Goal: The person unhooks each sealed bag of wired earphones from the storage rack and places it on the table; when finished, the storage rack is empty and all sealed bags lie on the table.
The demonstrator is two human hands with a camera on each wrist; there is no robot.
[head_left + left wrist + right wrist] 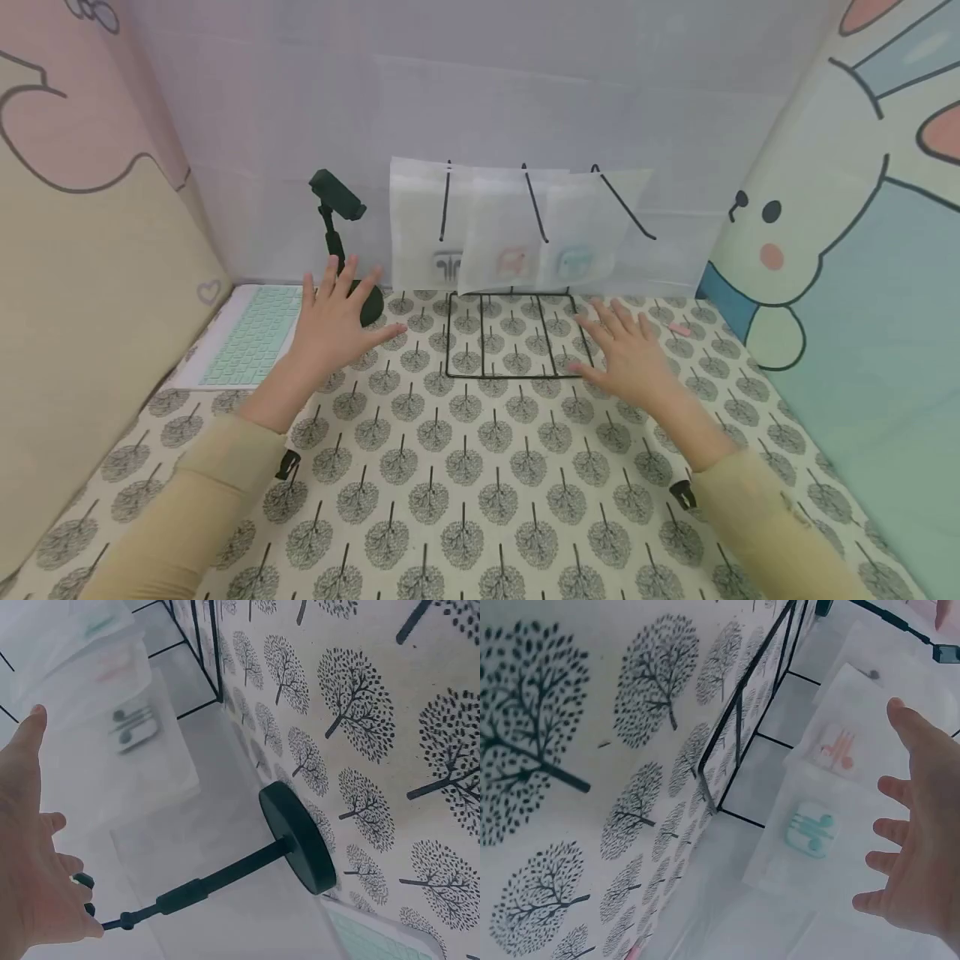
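Note:
My left hand (330, 321) is held with fingers spread, overlapping a dark stand (335, 242) with a box-shaped head and a round base (296, 836). Opposite it, my right hand (626, 354) also has its fingers spread, beside the right end of a black wire rack (510, 377). Neither palm holds anything. Three frosted white bags hang from the rack's hooks, each showing an earphone shape: a dark one (448, 267), an orange-pink one (513, 261) and a teal one (811, 831). In the right wrist view, my right fingers (891, 829) overlap the teal-marked bag.
A white keyboard (251, 337) with mint keys lies at the left. One small pink piece (679, 330) is on the tree-patterned tablecloth (465, 483) at the right. Cartoon-printed curtains (847, 333) flank the table, and a plain whitish sheet (300, 100) hangs behind the rack.

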